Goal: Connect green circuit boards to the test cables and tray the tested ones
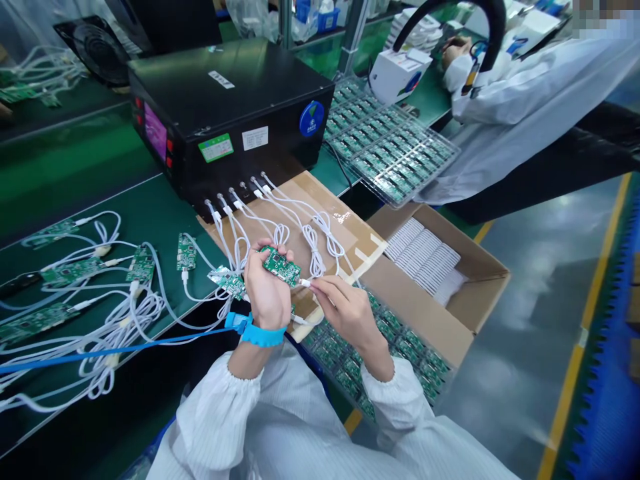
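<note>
My left hand (267, 293), with a blue strap (263, 335) at the wrist, is closed round a green circuit board (281, 266). Between the thumb and fingers of my right hand (347, 310) is the white plug of a USB cable (304, 283), at the board's right end; whether it is fully seated I cannot tell. White cables (313, 243) run from the front of a black test box (240, 100) over a cardboard sheet (357, 227). Just left of my left hand lies another circuit board (227, 281), and one more board (187, 252) sits further left with a cable plugged in.
Several cabled boards (73, 271) and tangled cables (135, 313) cover the left bench. A tray of boards (395, 157) sits behind, another tray (415, 353) below my right hand. An open carton (480, 267) holds white stacked pieces. A co-worker's sleeve (500, 93) is at upper right.
</note>
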Tool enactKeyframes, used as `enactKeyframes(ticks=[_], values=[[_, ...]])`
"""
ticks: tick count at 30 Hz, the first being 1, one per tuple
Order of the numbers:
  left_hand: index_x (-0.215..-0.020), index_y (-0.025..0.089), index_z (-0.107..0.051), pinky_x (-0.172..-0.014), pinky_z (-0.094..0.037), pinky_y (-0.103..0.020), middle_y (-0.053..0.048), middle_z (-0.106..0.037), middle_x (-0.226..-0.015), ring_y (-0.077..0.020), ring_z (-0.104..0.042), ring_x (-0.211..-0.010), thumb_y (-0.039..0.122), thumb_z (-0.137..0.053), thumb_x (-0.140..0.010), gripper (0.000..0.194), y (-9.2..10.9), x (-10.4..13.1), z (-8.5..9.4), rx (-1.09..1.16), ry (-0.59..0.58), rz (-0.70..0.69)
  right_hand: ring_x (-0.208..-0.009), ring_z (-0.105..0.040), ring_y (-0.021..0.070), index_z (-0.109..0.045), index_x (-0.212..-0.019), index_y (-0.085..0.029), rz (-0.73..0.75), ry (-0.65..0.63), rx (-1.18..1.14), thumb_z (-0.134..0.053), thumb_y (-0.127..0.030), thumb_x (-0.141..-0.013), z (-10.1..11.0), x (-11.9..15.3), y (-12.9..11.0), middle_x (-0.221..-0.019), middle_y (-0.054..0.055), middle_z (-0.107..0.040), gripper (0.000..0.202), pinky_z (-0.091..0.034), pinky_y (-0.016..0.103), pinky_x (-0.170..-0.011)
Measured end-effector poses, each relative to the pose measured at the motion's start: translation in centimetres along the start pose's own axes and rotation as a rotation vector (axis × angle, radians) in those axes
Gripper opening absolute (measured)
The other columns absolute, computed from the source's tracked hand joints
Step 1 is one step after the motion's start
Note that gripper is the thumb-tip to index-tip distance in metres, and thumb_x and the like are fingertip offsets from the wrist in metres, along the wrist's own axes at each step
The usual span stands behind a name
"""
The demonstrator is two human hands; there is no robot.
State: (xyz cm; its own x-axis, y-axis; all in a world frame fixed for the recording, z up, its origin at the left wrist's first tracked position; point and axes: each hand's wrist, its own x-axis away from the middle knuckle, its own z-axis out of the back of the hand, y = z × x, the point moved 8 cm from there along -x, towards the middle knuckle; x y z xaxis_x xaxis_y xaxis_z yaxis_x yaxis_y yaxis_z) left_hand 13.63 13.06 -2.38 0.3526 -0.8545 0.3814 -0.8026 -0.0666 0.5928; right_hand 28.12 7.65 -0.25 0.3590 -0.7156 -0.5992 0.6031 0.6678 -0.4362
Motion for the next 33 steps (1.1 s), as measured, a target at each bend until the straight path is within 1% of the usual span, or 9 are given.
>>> enactKeyframes(ticks=[3, 7, 9, 11, 14, 17, 29, 31, 33], values=[[-0.084, 0.018, -0.064, -0.074, -0.051, -0.026, 0.0, -0.059, -0.074, -0.0127, -0.06, -0.072, 0.023, -0.06, -0.079, 0.008, 0.3, 0.5, 0.0, -0.018, -0.056, -0.069, -0.092, -0.073, 0.0189, -0.065, -0.117, -0.017, -0.045, 0.009, 0.01, -0.059, -0.01, -0.1, 0.0, -0.1, 0.0, -0.103, 0.01, -0.075, 0.019, -0.06, 0.03, -0.076], [-0.098, 0.019, -0.071, -0.08, -0.051, -0.03, -0.006, -0.067, -0.087, -0.0189, -0.065, -0.088, 0.047, -0.047, -0.094, 0.037, 0.7, 1.1, 0.2, -0.157, -0.144, -0.12, -0.092, -0.073, 0.0189, -0.066, -0.118, -0.02, -0.137, 0.057, -0.041, -0.055, -0.015, -0.103, 0.5, 0.1, 0.4, -0.103, 0.01, -0.075, 0.02, -0.061, 0.031, -0.078], [-0.106, 0.02, -0.074, -0.082, -0.049, -0.027, -0.007, -0.07, -0.099, -0.0176, -0.065, -0.095, 0.045, -0.051, -0.095, 0.035, 1.2, 1.2, 0.4, -0.277, -0.171, -0.142, -0.092, -0.073, 0.0189, -0.067, -0.117, -0.021, -0.184, 0.074, -0.069, -0.054, -0.017, -0.104, 0.8, 0.3, 0.7, -0.104, 0.01, -0.074, 0.02, -0.061, 0.031, -0.078], [-0.111, 0.022, -0.075, -0.074, -0.048, -0.024, -0.007, -0.072, -0.108, -0.0148, -0.062, -0.087, 0.04, -0.057, -0.095, 0.03, 1.4, 1.2, 0.5, -0.357, -0.218, -0.094, -0.094, -0.072, 0.019, -0.068, -0.116, -0.021, -0.218, 0.088, -0.098, -0.054, -0.019, -0.104, 0.9, 0.5, 1.1, -0.105, 0.009, -0.074, 0.019, -0.061, 0.032, -0.08], [-0.116, 0.022, -0.073, -0.059, -0.043, -0.023, -0.009, -0.073, -0.113, -0.011, -0.055, -0.068, 0.039, -0.065, -0.092, 0.031, 1.2, 1.5, 0.4, -0.354, -0.336, 0.048, -0.092, -0.071, 0.0186, -0.068, -0.113, -0.021, -0.254, 0.124, -0.151, -0.054, -0.021, -0.104, 1.0, 0.9, 1.7, -0.104, 0.009, -0.074, 0.017, -0.06, 0.032, -0.08], [-0.116, 0.022, -0.071, -0.059, -0.045, -0.021, -0.01, -0.073, -0.115, -0.0095, -0.056, -0.067, 0.037, -0.071, -0.089, 0.031, 1.3, 1.8, 0.6, -0.313, -0.398, 0.096, -0.09, -0.07, 0.0177, -0.068, -0.11, -0.02, -0.281, 0.153, -0.195, -0.054, -0.022, -0.105, 0.9, 1.0, 2.2, -0.102, 0.008, -0.073, 0.015, -0.058, 0.031, -0.079], [-0.119, 0.022, -0.068, -0.067, -0.055, -0.024, -0.007, -0.072, -0.109, -0.0116, -0.064, -0.072, 0.036, -0.074, -0.086, 0.036, 1.4, 2.5, 1.0, -0.284, -0.435, 0.142, -0.083, -0.067, 0.0167, -0.07, -0.104, -0.02, -0.332, 0.151, -0.201, -0.054, -0.026, -0.104, 0.0, 1.1, 1.7, -0.098, 0.007, -0.073, 0.017, -0.056, 0.03, -0.075], [-0.116, 0.021, -0.069, -0.069, -0.055, -0.025, -0.008, -0.072, -0.112, -0.0117, -0.065, -0.074, 0.033, -0.075, -0.084, 0.035, 1.2, 2.5, 1.3, -0.274, -0.415, 0.153, -0.078, -0.064, 0.0152, -0.07, -0.108, -0.02, -0.348, 0.139, -0.151, -0.055, -0.027, -0.104, 0.3, 1.4, 2.1, -0.104, 0.008, -0.071, 0.017, -0.055, 0.03, -0.072], [-0.111, 0.019, -0.07, -0.069, -0.055, -0.024, -0.01, -0.072, -0.114, -0.0119, -0.065, -0.076, 0.033, -0.076, -0.084, 0.031, 1.0, 2.4, 1.7, -0.258, -0.394, 0.167, -0.08, -0.063, 0.0157, -0.069, -0.115, -0.02, -0.387, 0.208, -0.004, -0.057, -0.03, -0.103, 1.7, 2.1, 3.0, -0.11, 0.009, -0.066, 0.019, -0.055, 0.032, -0.076]])
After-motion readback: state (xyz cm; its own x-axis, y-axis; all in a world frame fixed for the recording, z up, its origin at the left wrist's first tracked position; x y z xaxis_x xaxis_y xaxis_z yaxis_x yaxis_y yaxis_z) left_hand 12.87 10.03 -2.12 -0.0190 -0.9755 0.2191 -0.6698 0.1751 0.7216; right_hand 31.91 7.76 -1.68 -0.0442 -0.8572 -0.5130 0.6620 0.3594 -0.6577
